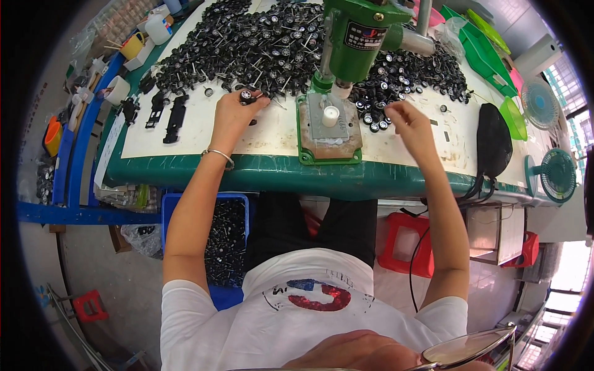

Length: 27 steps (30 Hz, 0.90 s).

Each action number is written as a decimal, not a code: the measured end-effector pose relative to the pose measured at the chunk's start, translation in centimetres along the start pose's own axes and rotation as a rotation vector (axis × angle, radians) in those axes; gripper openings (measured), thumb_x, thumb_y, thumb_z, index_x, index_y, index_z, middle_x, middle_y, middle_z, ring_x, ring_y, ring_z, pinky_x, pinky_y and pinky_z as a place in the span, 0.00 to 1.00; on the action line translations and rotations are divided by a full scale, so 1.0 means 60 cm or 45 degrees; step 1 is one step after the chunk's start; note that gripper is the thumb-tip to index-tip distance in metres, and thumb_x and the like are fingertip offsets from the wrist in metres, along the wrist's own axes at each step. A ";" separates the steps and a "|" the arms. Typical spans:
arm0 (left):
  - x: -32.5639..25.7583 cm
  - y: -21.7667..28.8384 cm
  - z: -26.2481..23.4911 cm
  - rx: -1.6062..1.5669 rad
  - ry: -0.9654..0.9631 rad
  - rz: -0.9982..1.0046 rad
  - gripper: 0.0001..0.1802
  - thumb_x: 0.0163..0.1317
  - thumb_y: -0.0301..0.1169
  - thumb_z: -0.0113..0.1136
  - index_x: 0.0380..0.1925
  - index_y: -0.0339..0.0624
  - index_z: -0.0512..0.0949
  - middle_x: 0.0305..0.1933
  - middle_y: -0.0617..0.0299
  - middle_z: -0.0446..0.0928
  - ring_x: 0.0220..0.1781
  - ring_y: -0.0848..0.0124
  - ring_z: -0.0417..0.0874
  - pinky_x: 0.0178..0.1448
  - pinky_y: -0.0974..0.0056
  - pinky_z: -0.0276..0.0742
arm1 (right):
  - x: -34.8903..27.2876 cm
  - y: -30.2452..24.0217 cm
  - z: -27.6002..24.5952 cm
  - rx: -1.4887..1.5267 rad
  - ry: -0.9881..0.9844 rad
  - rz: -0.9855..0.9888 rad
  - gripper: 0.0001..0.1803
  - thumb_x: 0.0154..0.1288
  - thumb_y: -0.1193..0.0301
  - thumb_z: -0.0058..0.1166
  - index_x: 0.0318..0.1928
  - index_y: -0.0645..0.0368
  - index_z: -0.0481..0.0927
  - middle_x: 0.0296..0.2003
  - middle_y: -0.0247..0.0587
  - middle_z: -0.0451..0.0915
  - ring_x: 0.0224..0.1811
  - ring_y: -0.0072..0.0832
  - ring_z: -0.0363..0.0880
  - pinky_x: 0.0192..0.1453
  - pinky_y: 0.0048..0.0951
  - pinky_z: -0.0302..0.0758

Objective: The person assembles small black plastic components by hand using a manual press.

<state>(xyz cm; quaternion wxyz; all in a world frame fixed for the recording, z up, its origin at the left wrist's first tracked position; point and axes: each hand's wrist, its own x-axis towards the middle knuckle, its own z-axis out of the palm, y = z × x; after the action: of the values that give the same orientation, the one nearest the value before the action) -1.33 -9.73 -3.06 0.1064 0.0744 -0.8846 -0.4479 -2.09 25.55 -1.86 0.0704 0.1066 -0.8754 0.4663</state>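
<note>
My left hand is closed around a small black toy wheel with a silver hub, just left of the press. A thin metal axle lies by its fingertips. On the right, my right hand has its thumb and fingers pinched together; anything between them is too small to make out. It is beside the small wheels at the pile's near edge. Between my hands stands a green bench press. Below its ram, a white round fixture sits on a grey metal plate.
A large pile of black wheels with axles covers the table's far side. Black toy chassis parts lie at left. A black pouch and fans stand at right. A blue crate of parts is under the table edge.
</note>
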 end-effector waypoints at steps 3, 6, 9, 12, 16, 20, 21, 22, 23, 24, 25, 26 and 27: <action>-0.026 0.006 -0.036 -0.425 0.008 -0.162 0.15 0.51 0.37 0.71 0.31 0.37 0.81 0.18 0.70 0.73 0.20 0.82 0.70 0.24 0.74 0.62 | -0.019 0.002 0.014 -0.205 0.000 -0.145 0.08 0.62 0.70 0.56 0.40 0.60 0.79 0.30 0.38 0.79 0.28 0.26 0.74 0.34 0.27 0.72; -0.085 -0.029 -0.120 -0.423 -0.222 -0.221 0.11 0.51 0.34 0.70 0.28 0.40 0.80 0.19 0.69 0.74 0.19 0.82 0.69 0.23 0.74 0.61 | -0.032 0.003 0.016 -0.379 0.061 -0.208 0.09 0.61 0.71 0.57 0.42 0.58 0.78 0.38 0.36 0.76 0.30 0.29 0.76 0.37 0.28 0.73; -0.153 -0.057 -0.226 0.046 -0.538 -0.334 0.10 0.49 0.32 0.70 0.29 0.41 0.80 0.18 0.69 0.73 0.17 0.81 0.69 0.23 0.73 0.64 | -0.031 0.019 0.014 -0.413 0.158 -0.290 0.09 0.61 0.71 0.57 0.42 0.58 0.78 0.38 0.38 0.76 0.31 0.30 0.77 0.37 0.28 0.74; -0.226 -0.136 -0.313 0.659 -0.514 -0.197 0.28 0.38 0.32 0.75 0.43 0.33 0.80 0.42 0.52 0.80 0.47 0.60 0.80 0.54 0.62 0.72 | -0.023 0.025 0.021 -0.296 0.187 -0.301 0.10 0.59 0.72 0.59 0.42 0.57 0.79 0.38 0.39 0.76 0.33 0.31 0.79 0.37 0.29 0.75; -0.239 -0.120 -0.312 0.895 -0.233 -0.275 0.25 0.43 0.30 0.72 0.44 0.34 0.80 0.45 0.52 0.81 0.48 0.60 0.82 0.54 0.62 0.74 | -0.023 0.024 0.025 -0.322 0.166 -0.282 0.11 0.58 0.70 0.60 0.41 0.57 0.79 0.37 0.38 0.76 0.32 0.31 0.77 0.37 0.30 0.74; -0.150 -0.063 -0.210 0.275 -0.170 0.063 0.14 0.57 0.30 0.63 0.42 0.35 0.81 0.40 0.57 0.82 0.41 0.73 0.83 0.49 0.69 0.75 | -0.034 0.017 0.016 -0.387 0.112 -0.289 0.12 0.57 0.70 0.61 0.42 0.58 0.79 0.37 0.37 0.76 0.34 0.30 0.73 0.40 0.30 0.72; -0.126 -0.051 -0.176 0.195 -0.132 0.123 0.13 0.57 0.30 0.63 0.41 0.35 0.81 0.37 0.59 0.81 0.37 0.75 0.80 0.45 0.71 0.74 | -0.038 0.015 0.015 -0.422 0.115 -0.299 0.11 0.57 0.69 0.61 0.41 0.57 0.79 0.37 0.38 0.76 0.35 0.33 0.75 0.39 0.32 0.72; -0.101 -0.047 -0.149 0.213 -0.101 0.267 0.13 0.57 0.30 0.64 0.41 0.36 0.81 0.34 0.62 0.80 0.33 0.76 0.77 0.41 0.71 0.73 | -0.042 0.014 0.016 -0.420 0.107 -0.304 0.11 0.57 0.69 0.61 0.41 0.57 0.79 0.37 0.38 0.76 0.35 0.33 0.75 0.39 0.32 0.72; -0.075 -0.040 -0.115 0.087 -0.099 0.257 0.14 0.57 0.29 0.64 0.43 0.37 0.81 0.34 0.63 0.80 0.32 0.77 0.75 0.39 0.72 0.72 | -0.048 0.015 0.014 -0.417 0.103 -0.292 0.11 0.57 0.70 0.61 0.41 0.56 0.79 0.37 0.38 0.76 0.37 0.34 0.75 0.40 0.33 0.72; -0.049 -0.038 -0.083 0.022 -0.100 0.324 0.15 0.56 0.29 0.64 0.44 0.38 0.81 0.36 0.63 0.80 0.33 0.77 0.76 0.38 0.72 0.73 | -0.051 0.016 0.012 -0.414 0.100 -0.279 0.11 0.57 0.70 0.60 0.41 0.56 0.79 0.37 0.39 0.76 0.38 0.35 0.75 0.42 0.33 0.72; -0.027 -0.043 -0.059 0.037 -0.097 0.385 0.16 0.56 0.29 0.64 0.45 0.38 0.80 0.37 0.62 0.79 0.32 0.75 0.77 0.38 0.71 0.73 | -0.053 0.019 0.013 -0.415 0.096 -0.278 0.11 0.57 0.70 0.60 0.41 0.56 0.79 0.37 0.39 0.76 0.38 0.35 0.75 0.42 0.33 0.72; -0.012 -0.031 -0.034 0.021 -0.114 0.367 0.14 0.55 0.28 0.64 0.42 0.38 0.81 0.35 0.62 0.78 0.31 0.73 0.77 0.37 0.70 0.74 | -0.057 0.025 0.010 -0.434 0.089 -0.291 0.10 0.57 0.71 0.60 0.41 0.56 0.80 0.36 0.39 0.77 0.39 0.36 0.75 0.43 0.34 0.72; 0.000 -0.031 -0.020 0.019 -0.115 0.365 0.14 0.55 0.28 0.64 0.42 0.38 0.81 0.35 0.62 0.78 0.31 0.73 0.77 0.37 0.70 0.74 | -0.057 0.028 0.011 -0.442 0.077 -0.313 0.10 0.57 0.71 0.60 0.40 0.57 0.80 0.36 0.39 0.77 0.40 0.37 0.75 0.44 0.35 0.71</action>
<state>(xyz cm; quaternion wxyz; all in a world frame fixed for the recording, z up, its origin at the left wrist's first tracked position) -0.96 -11.78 -3.87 0.1289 -0.0720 -0.8934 -0.4243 0.78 26.33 -4.33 0.1704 0.1849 -0.9205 0.2993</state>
